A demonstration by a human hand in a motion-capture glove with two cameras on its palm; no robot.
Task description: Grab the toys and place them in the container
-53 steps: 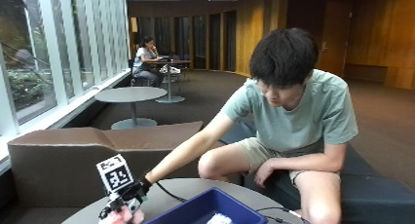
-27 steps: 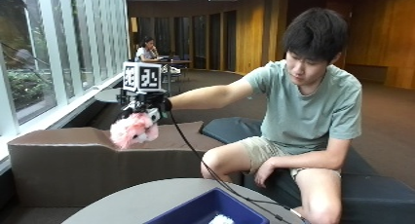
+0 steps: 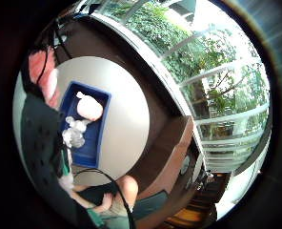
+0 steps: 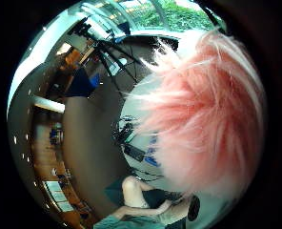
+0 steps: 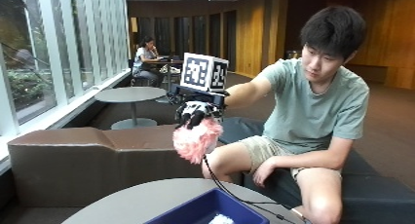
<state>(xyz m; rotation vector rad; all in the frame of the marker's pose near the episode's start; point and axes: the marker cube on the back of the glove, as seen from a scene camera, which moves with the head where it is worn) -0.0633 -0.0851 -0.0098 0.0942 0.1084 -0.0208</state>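
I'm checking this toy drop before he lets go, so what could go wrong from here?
1. The gloved right hand holds the pink fluffy toy well above the table; released from there, it might miss the blue container.
2. The container already holds a pink toy and whitish ones, so it could bounce out.

The fluffy toy (image 5: 197,140) is pink, paler at the hair tips. The glove on the right hand (image 5: 197,111) is black. The container (image 5: 206,212) is deep blue; in the little-finger palm view it holds a pale pink toy (image 3: 89,108) and a white-grey toy (image 3: 74,134). The counter (image 5: 136,200) is plain light grey. The person's shirt (image 5: 314,107) is muted green, the shorts (image 5: 262,147) khaki. The sofa (image 5: 91,156) behind is brown.
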